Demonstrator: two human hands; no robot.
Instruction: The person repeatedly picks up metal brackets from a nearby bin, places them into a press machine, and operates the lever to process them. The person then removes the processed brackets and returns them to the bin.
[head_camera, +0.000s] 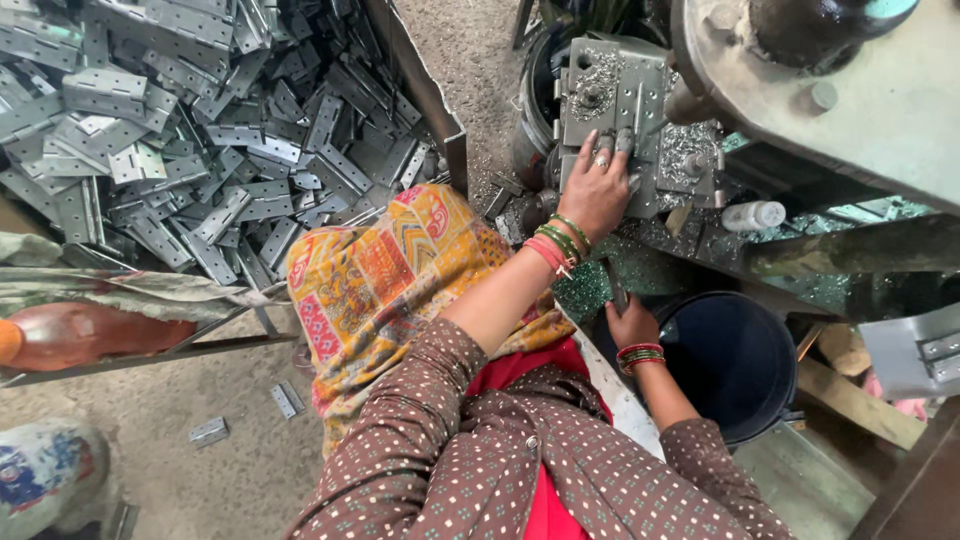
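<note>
My left hand (595, 190), with a ring and bangles at the wrist, reaches forward onto a grey metal fixture block (610, 85) of a machine. Its fingertips pinch a small grey metal plate (627, 140) lying on the block. Metal shavings (690, 145) cover the block's right side. My right hand (632, 322) is lower, beside a dark blue bucket (735, 360). It is closed around a thin dark metal strip (615, 285) that sticks up from the fist. A patterned orange cloth (390, 270) lies over my lap.
A big pile of grey hinge plates (200, 130) fills a bin at the upper left, walled by a metal edge (430, 95). Loose plates (210, 432) lie on the dirt floor. The machine's heavy body (880, 110) overhangs the right. A small white bottle (755, 215) lies beside the block.
</note>
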